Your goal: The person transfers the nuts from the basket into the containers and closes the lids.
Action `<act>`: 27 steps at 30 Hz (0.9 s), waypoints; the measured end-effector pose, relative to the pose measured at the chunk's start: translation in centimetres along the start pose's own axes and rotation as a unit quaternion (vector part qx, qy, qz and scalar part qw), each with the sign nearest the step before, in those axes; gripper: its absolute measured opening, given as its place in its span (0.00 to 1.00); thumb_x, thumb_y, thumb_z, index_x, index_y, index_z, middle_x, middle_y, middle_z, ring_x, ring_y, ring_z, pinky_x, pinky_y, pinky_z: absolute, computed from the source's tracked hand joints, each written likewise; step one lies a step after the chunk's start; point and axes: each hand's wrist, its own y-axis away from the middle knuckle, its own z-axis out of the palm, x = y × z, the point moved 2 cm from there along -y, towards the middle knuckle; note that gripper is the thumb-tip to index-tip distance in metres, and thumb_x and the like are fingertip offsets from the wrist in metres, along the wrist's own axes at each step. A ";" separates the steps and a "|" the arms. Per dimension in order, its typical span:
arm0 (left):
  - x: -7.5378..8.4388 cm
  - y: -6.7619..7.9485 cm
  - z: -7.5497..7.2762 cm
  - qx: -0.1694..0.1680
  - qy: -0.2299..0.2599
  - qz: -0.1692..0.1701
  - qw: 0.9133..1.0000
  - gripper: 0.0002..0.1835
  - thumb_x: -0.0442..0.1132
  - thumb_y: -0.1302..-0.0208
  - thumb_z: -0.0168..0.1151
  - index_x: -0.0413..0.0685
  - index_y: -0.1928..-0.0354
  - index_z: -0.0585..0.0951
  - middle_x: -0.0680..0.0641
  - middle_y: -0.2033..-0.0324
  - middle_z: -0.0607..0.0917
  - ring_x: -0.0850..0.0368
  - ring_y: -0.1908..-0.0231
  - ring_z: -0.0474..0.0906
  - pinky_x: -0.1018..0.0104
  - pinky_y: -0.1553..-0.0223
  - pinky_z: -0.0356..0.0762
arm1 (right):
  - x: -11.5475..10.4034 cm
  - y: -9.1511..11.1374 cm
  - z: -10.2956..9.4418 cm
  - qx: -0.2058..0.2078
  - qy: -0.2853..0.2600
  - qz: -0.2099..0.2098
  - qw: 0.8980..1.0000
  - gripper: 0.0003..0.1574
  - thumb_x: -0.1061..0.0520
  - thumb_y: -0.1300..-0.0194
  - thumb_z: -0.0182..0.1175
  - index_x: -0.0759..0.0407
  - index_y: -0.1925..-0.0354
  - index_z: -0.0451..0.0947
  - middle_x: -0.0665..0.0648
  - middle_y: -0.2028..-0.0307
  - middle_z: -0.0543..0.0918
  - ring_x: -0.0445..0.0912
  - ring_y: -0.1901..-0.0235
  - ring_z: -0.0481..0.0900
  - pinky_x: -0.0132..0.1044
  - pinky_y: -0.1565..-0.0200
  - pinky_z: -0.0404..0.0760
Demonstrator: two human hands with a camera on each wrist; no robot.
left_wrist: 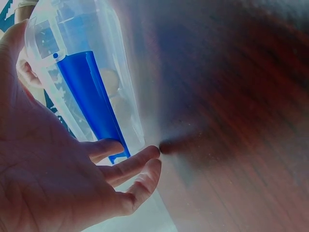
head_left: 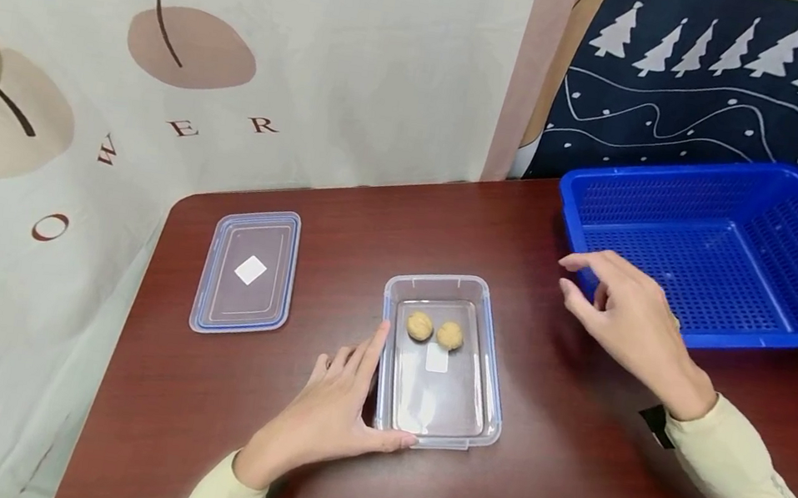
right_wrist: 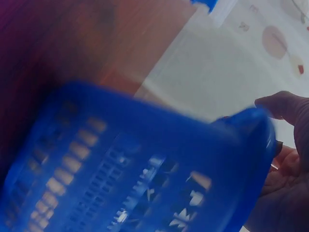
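Touching box [head_left: 450, 403], centre frame: left hand [head_left: 327, 416], fingers extended, not gripping. Two balls [head_left: 420, 327] inside, upper half. Right hand [head_left: 625, 317] empty, thumb and fingers parted, near basket [head_left: 738, 260], frame right. Risk: careless left-hand push might slide box, rolling balls.

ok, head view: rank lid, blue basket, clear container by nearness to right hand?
From the right hand:
1. Blue basket: closest, at the table's right.
2. Clear container: mid-table.
3. Lid: farthest, at the table's left.
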 end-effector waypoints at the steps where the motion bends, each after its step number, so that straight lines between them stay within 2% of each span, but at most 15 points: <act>1: 0.0 0.0 0.0 0.001 0.001 0.000 1.000 0.78 0.85 0.48 0.68 0.52 0.10 0.39 0.40 0.22 0.70 0.40 0.28 0.67 0.31 0.34 0.60 | 0.4 0.0 -0.2 0.006 0.003 0.004 1.000 0.19 0.62 0.29 0.74 0.56 0.41 0.87 0.52 0.61 0.83 0.42 0.73 0.71 0.35 0.74 0.68; 7: -0.1 0.1 0.1 0.003 0.003 -0.004 1.000 0.78 0.86 0.48 0.68 0.51 0.10 0.40 0.39 0.22 0.70 0.39 0.27 0.67 0.29 0.34 0.60 | 2.4 0.2 -1.1 0.007 0.005 0.047 0.999 0.18 0.59 0.26 0.72 0.58 0.41 0.87 0.53 0.61 0.83 0.44 0.72 0.72 0.34 0.73 0.68; 11: 0.0 0.0 0.1 0.005 0.004 -0.003 1.000 0.79 0.86 0.49 0.68 0.51 0.10 0.40 0.39 0.22 0.70 0.40 0.28 0.67 0.30 0.35 0.61 | 3.6 0.1 -1.5 -0.021 0.005 0.085 0.996 0.22 0.59 0.23 0.68 0.61 0.35 0.83 0.58 0.59 0.84 0.48 0.70 0.77 0.38 0.72 0.71; 15: 0.1 -0.1 0.1 0.004 0.002 -0.003 1.000 0.79 0.86 0.49 0.68 0.51 0.10 0.40 0.40 0.22 0.70 0.40 0.28 0.67 0.30 0.35 0.61 | 4.6 -0.1 -1.6 -0.068 0.003 0.109 0.992 0.22 0.60 0.22 0.67 0.66 0.34 0.81 0.68 0.50 0.85 0.56 0.62 0.84 0.50 0.63 0.81; 18: 0.1 -0.1 0.1 0.004 -0.001 -0.003 1.000 0.79 0.87 0.50 0.68 0.50 0.10 0.40 0.40 0.22 0.71 0.40 0.28 0.68 0.31 0.35 0.61 | 5.3 -0.4 -1.7 -0.101 0.004 0.119 0.988 0.22 0.61 0.23 0.67 0.67 0.36 0.81 0.72 0.42 0.84 0.62 0.55 0.81 0.59 0.57 0.79; 22: 0.1 -0.2 0.2 0.005 0.000 -0.001 1.000 0.79 0.87 0.49 0.68 0.50 0.10 0.41 0.39 0.22 0.71 0.41 0.29 0.68 0.33 0.37 0.62 | 6.2 -0.9 -1.8 -0.158 0.013 0.122 0.980 0.23 0.58 0.22 0.66 0.69 0.36 0.81 0.74 0.42 0.84 0.63 0.54 0.77 0.60 0.55 0.74; 24: 0.1 -0.2 0.2 0.004 0.002 -0.001 1.000 0.78 0.86 0.49 0.68 0.50 0.10 0.41 0.40 0.22 0.71 0.41 0.29 0.68 0.33 0.37 0.62 | 6.6 -1.1 -1.8 -0.189 0.020 0.120 0.974 0.23 0.56 0.22 0.66 0.70 0.37 0.82 0.74 0.43 0.85 0.63 0.53 0.79 0.62 0.53 0.76; 27: 0.1 -0.1 0.1 0.003 0.001 0.000 1.000 0.79 0.86 0.49 0.68 0.50 0.10 0.40 0.40 0.22 0.71 0.40 0.29 0.68 0.34 0.37 0.62 | 7.1 -1.5 -1.8 -0.228 0.028 0.121 0.966 0.24 0.55 0.22 0.66 0.71 0.38 0.83 0.75 0.43 0.85 0.67 0.46 0.81 0.68 0.45 0.76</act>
